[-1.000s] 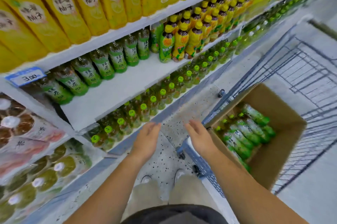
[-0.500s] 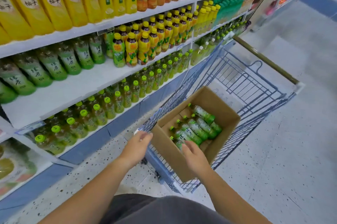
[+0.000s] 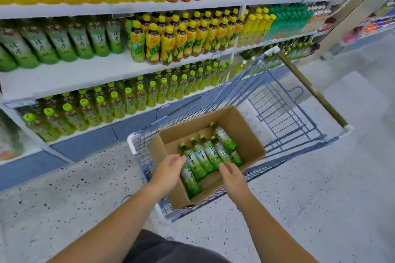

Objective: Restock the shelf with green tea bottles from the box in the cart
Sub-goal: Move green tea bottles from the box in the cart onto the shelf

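**Inspector:** As the head view looks down over the aisle, where do the green tea bottles [image 3: 205, 157] lie?

**Assistant:** On their sides in the cardboard box [image 3: 249, 134]. They are packed in a row, bases toward its near-right wall and caps toward the shelving. One more lies at the near corner. The box sits in the cart [image 3: 213, 100], at the end opposite the handle [image 3: 310, 87].

**Inspector:** The hands?

**Assistant:** The left hand [image 3: 168, 168] hangs over the box's left wall, fingers loose, grasping nothing. Whether its fingertips touch a bottle cannot be told. The right hand [image 3: 233, 177] hangs over the near-right edge, fingers relaxed, holding nothing.

**Inspector:** The shelf [image 3: 74, 76]?

**Assistant:** Matching bottles [image 3: 80, 42] stand along its back edge at the left, with white board showing in front. Yellow-capped bottles [image 3: 171, 42] stand to their right.
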The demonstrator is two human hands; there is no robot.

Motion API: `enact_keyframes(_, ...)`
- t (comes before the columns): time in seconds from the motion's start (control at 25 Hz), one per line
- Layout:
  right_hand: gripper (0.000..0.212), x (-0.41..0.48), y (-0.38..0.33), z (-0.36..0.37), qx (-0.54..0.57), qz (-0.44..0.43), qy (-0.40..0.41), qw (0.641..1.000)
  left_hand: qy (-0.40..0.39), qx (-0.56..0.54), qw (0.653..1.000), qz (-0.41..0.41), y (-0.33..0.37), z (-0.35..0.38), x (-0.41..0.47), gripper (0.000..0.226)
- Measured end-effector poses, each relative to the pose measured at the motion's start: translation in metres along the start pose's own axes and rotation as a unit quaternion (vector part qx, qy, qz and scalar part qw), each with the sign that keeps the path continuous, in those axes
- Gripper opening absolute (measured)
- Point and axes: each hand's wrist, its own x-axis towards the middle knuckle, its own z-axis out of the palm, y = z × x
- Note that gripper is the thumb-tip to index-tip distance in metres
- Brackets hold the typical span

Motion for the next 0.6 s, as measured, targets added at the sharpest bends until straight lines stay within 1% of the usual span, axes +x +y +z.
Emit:
enact_keyframes(0.08, 0.050, 0.019, 0.001, -0.006, -0.025, 0.005, -0.015, 1.000, 0.002, -0.020, 0.999, -0.027, 0.000, 0.014, 0.010, 0.047)
enact_keyframes(0.16, 0.052, 0.040, 0.005, -0.005, -0.048, 0.016, -0.023, 0.998, -0.010, -0.031, 0.998, -0.054, -0.002, 0.030, 0.026, 0.034)
enact_keyframes(0.28, 0.053, 0.073, 0.017, 0.007, -0.085, 0.034, -0.030, 0.995, -0.021, -0.016, 0.994, -0.102, -0.011, 0.058, 0.060, 0.019)
enact_keyframes(0.32, 0.052, 0.084, 0.021, 0.010, -0.098, 0.036, -0.033, 0.994, -0.021, -0.001, 0.993, -0.115, -0.015, 0.067, 0.070, 0.020)
enact_keyframes(0.36, 0.051, 0.095, 0.025, 0.012, -0.110, 0.038, -0.038, 0.992, -0.022, 0.009, 0.991, -0.130, -0.021, 0.076, 0.081, 0.025)
enact_keyframes(0.44, 0.051, 0.120, 0.034, 0.015, -0.128, 0.042, -0.060, 0.989, -0.025, 0.016, 0.986, -0.162, -0.033, 0.093, 0.104, 0.046)
enact_keyframes(0.48, 0.052, 0.133, 0.039, 0.016, -0.136, 0.047, -0.069, 0.987, -0.017, 0.011, 0.984, -0.179, -0.039, 0.102, 0.116, 0.051)
enact_keyframes(0.6, 0.055, 0.178, 0.058, 0.020, -0.175, 0.049, -0.101, 0.978, 0.034, -0.003, 0.975, -0.220, -0.054, 0.123, 0.149, 0.053)
